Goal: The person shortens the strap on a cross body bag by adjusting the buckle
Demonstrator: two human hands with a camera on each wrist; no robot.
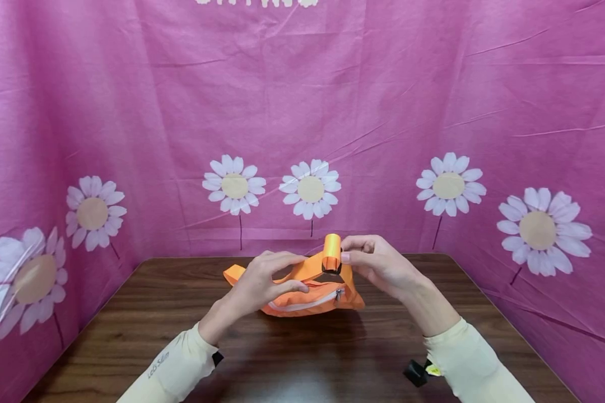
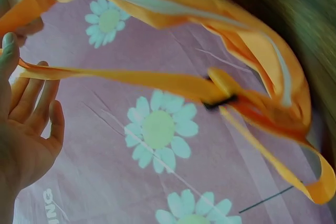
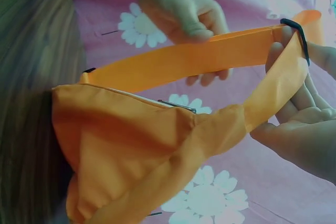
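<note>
An orange waist bag with a white zipper hangs or stands just over the table, its zipped side facing me in the head view. The left hand grips the bag's orange strap, thumb on one edge and fingers on the other. At the strap's raised end, the right hand pinches the webbing beside a black slider buckle. A loop of strap stands up above that buckle. Another black buckle shows on the strap nearer the bag in the left wrist view.
A dark wood-grain table lies under the hands. Pink cloth printed with white daisies surrounds it at the back and sides. A black strap piece hangs by the right sleeve.
</note>
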